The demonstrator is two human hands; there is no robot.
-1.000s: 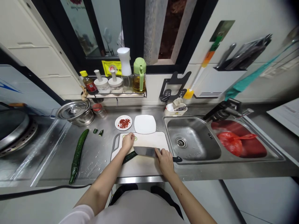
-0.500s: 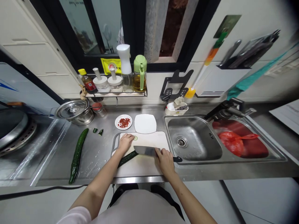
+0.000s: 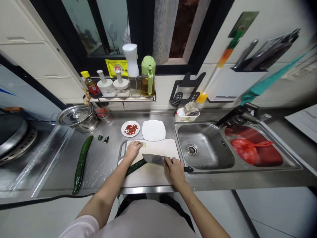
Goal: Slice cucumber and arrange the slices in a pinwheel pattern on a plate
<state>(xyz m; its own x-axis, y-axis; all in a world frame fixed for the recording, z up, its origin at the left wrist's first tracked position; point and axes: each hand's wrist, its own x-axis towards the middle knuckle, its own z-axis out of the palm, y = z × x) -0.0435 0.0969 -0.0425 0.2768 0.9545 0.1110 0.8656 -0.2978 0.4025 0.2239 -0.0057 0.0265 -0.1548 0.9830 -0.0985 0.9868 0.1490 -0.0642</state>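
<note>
A kitchen knife [image 3: 154, 159] is gripped in my right hand [image 3: 175, 170], its black handle poking out to the right and its blade pointing left above the cutting board [image 3: 151, 180]. The blade tip lies by the end of a dark green cucumber [image 3: 136, 166], whose other end is hidden under my left forearm. My left hand [image 3: 132, 151] rests on the board's upper left with bent fingers touching a pale cucumber slice [image 3: 143, 144]. On the counter to the left lies a whole cucumber [image 3: 83, 163], with two small cut-off cucumber ends [image 3: 106, 139] near it.
Behind the board stand a plate of chopped red bits [image 3: 127, 135] and a white square plate [image 3: 153, 130]. A steel sink [image 3: 208, 148] is to the right, with a red plastic bag [image 3: 244, 150] in its second basin. A lidded pot [image 3: 80, 119] stands at back left.
The camera view has shifted slightly. Both hands, the knife and the cucumber stay almost in the same places on the board.
</note>
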